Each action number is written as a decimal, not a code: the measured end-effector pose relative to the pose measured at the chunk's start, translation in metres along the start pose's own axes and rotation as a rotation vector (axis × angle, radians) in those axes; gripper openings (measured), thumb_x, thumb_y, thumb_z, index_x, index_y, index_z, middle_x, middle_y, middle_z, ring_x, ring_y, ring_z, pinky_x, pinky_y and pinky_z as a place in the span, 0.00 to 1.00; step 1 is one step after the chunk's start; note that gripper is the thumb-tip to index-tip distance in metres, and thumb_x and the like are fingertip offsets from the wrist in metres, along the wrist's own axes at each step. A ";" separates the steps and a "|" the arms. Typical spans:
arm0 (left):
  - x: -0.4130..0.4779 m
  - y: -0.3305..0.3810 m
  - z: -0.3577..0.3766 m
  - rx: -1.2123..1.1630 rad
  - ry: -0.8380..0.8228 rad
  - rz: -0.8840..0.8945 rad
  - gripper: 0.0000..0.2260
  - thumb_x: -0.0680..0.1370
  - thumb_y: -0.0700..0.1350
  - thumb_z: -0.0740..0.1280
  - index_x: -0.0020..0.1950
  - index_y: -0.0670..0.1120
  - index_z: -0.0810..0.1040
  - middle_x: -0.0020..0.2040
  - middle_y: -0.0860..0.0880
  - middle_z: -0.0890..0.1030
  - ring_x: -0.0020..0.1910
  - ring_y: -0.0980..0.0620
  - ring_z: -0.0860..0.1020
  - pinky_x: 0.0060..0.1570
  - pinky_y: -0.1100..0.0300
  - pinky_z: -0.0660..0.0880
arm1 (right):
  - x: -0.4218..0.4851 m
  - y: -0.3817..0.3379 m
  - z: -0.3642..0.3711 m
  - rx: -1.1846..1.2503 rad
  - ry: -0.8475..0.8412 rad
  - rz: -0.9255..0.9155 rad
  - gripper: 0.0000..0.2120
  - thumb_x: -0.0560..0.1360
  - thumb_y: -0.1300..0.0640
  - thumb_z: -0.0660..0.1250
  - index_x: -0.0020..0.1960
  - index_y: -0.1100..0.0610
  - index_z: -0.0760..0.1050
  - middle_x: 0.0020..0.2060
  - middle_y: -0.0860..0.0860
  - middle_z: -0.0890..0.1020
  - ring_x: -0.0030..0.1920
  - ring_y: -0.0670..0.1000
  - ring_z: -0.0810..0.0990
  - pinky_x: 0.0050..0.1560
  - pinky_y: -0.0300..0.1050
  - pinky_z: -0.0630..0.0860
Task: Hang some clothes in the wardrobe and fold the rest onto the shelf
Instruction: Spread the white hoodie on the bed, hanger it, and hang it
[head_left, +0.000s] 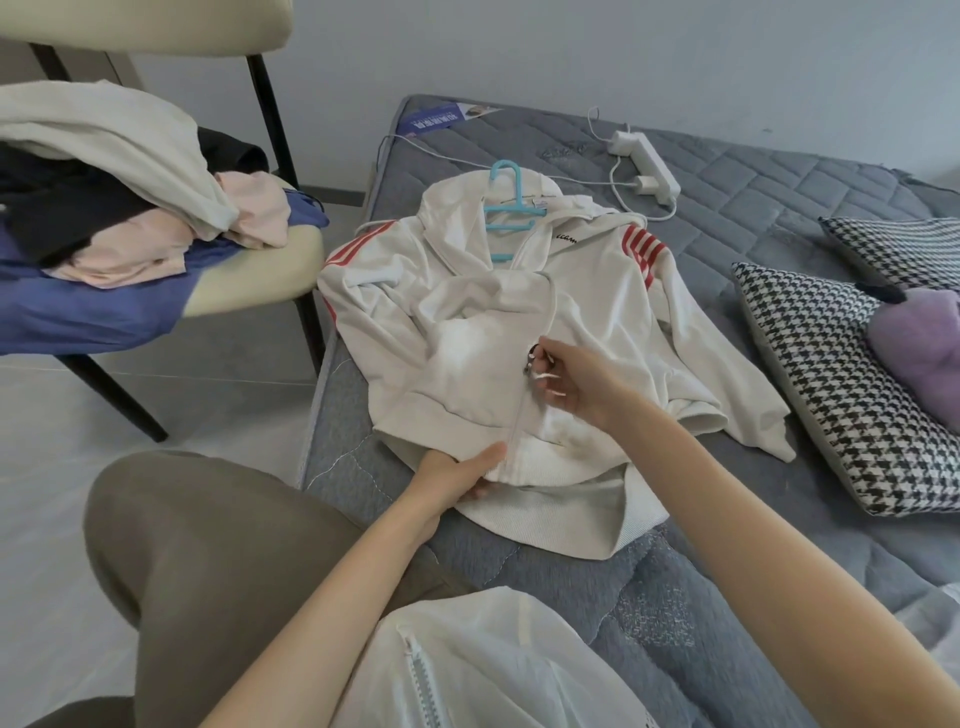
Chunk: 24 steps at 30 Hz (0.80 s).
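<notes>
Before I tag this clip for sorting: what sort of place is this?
Probably a bedroom: a bare quilted mattress with houndstooth pillows on it, and beside it a chair heaped with clothes.

Jacket (587, 312) lies on mattress (779, 187), chair (249, 280) left.

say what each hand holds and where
Right hand pinches the dark zipper pull of the white red-striped hooded jacket; left hand grips its ribbed hem at the zipper's base.

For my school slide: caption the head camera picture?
Right hand pinches the zip pull of the white jacket; left hand holds its hem.
</notes>
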<state>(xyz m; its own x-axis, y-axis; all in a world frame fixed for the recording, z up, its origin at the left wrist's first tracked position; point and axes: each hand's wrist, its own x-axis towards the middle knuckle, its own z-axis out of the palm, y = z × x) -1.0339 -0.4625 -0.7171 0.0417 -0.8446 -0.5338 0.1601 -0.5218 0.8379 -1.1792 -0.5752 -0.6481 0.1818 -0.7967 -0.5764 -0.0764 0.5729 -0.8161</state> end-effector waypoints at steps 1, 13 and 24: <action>-0.003 0.003 -0.003 0.059 -0.023 -0.042 0.13 0.75 0.51 0.70 0.52 0.43 0.79 0.40 0.49 0.83 0.35 0.54 0.80 0.32 0.64 0.77 | 0.000 0.004 0.000 -0.087 -0.017 -0.007 0.13 0.80 0.52 0.61 0.38 0.54 0.73 0.28 0.46 0.76 0.27 0.45 0.72 0.31 0.36 0.69; -0.008 0.026 0.007 1.208 0.136 0.697 0.15 0.79 0.54 0.61 0.62 0.49 0.75 0.62 0.51 0.75 0.60 0.51 0.71 0.58 0.57 0.69 | -0.005 0.024 -0.021 -0.419 0.067 -0.146 0.23 0.77 0.39 0.61 0.56 0.59 0.76 0.46 0.52 0.82 0.41 0.50 0.79 0.47 0.44 0.79; 0.054 -0.014 0.009 1.621 0.174 0.555 0.43 0.70 0.70 0.39 0.78 0.45 0.49 0.78 0.43 0.51 0.77 0.42 0.52 0.73 0.48 0.42 | 0.020 0.059 -0.037 -0.636 0.043 -0.482 0.17 0.74 0.55 0.70 0.60 0.44 0.74 0.44 0.47 0.78 0.38 0.45 0.76 0.44 0.37 0.74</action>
<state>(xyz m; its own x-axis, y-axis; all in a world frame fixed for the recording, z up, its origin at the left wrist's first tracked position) -1.0429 -0.5023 -0.7569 -0.1408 -0.9871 -0.0767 -0.9856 0.1325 0.1050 -1.2161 -0.5644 -0.7089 0.3006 -0.9427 -0.1445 -0.5460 -0.0459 -0.8366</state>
